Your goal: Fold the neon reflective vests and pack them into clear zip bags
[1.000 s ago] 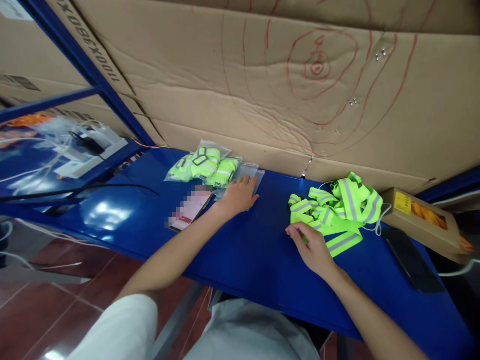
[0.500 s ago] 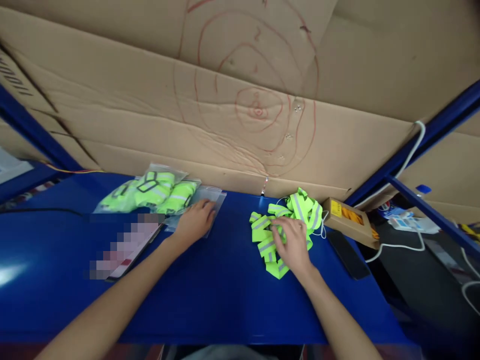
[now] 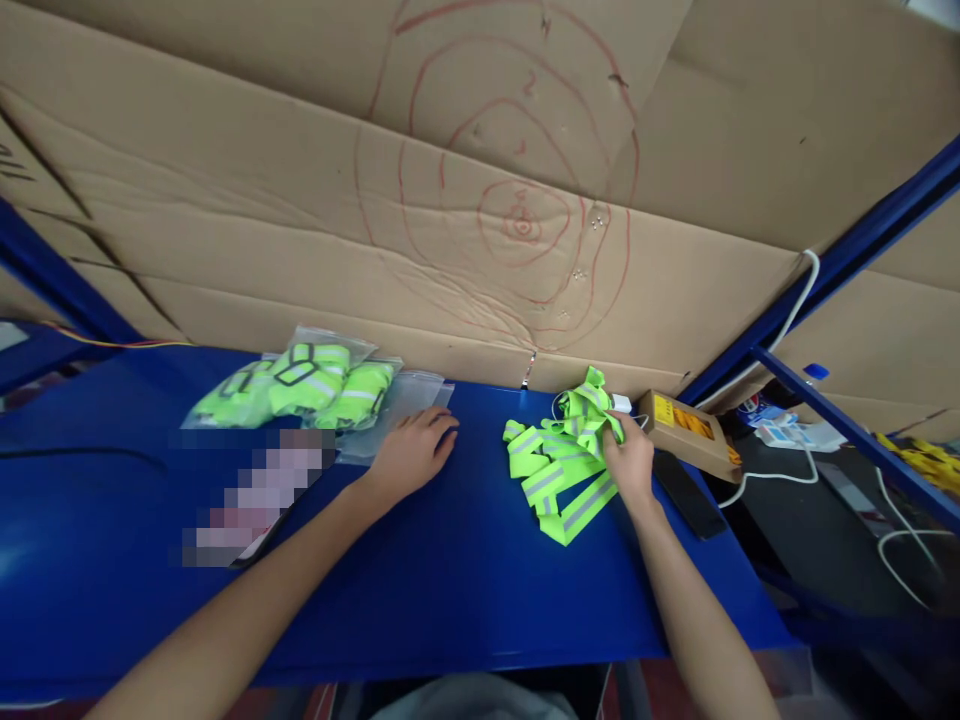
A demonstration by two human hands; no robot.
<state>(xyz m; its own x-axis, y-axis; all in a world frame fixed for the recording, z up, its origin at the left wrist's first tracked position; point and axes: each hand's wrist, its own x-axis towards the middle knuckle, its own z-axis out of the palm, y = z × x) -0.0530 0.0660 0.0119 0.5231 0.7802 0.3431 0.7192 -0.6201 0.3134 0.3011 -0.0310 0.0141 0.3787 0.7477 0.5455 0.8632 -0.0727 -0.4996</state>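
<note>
Gripping: the right hand (image 3: 631, 462) pinches into the right side of the yellow straps (image 3: 559, 470), fingers closed on the tangle.
Straps: a loose heap of neon bands with grey stripes, lying on the blue table (image 3: 450, 590) at about 1 o'clock from the person.
Left hand (image 3: 412, 452): flat and spread, palm down, holding nothing, its fingertips on an empty clear bag (image 3: 409, 400) at 11 o'clock.
Filled bags (image 3: 300, 385): packed straps in clear plastic, at 10 o'clock, touching the empty one.
Near right: a cardboard box (image 3: 690, 435) and a black phone (image 3: 686, 495) just beside the heap, a white cable (image 3: 780, 470) trailing off at 3 o'clock.
Backdrop: a cardboard wall (image 3: 480, 200) with red rings drawn on it.
Risk: the bands look knotted together, so lifting one would likely drag the heap, and it could snag the cable or nudge the phone.
</note>
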